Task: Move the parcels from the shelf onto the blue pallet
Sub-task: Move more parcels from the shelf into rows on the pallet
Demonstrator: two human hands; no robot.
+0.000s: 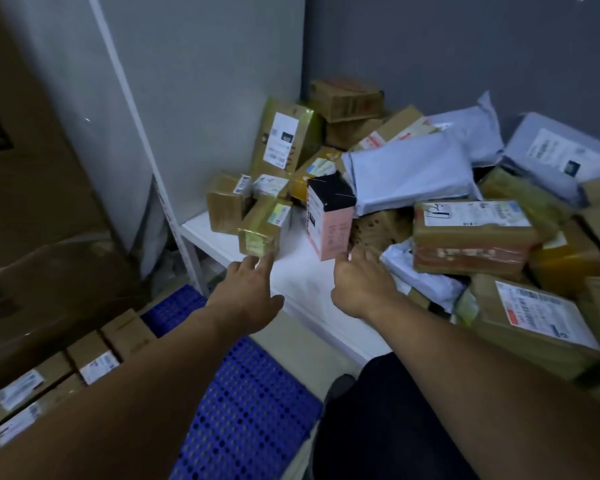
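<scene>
A white shelf [293,268] carries a heap of parcels: brown taped boxes, grey mailer bags [409,174] and a pink-and-black box [329,220]. My left hand [250,289] stretches out open, fingertips just under a small brown taped box [262,226] at the shelf's left front. My right hand [359,282] reaches beside the foot of the pink-and-black box, fingers spread and empty. The blue pallet [246,410] lies on the floor below my arms, with several labelled brown boxes [94,362] on its left part.
A large cardboard carton [32,168] stands at the left above the pallet. A white shelf post [174,216] rises at the shelf's left corner. Grey walls close the corner behind the heap. My dark trouser leg [388,420] is beside the pallet.
</scene>
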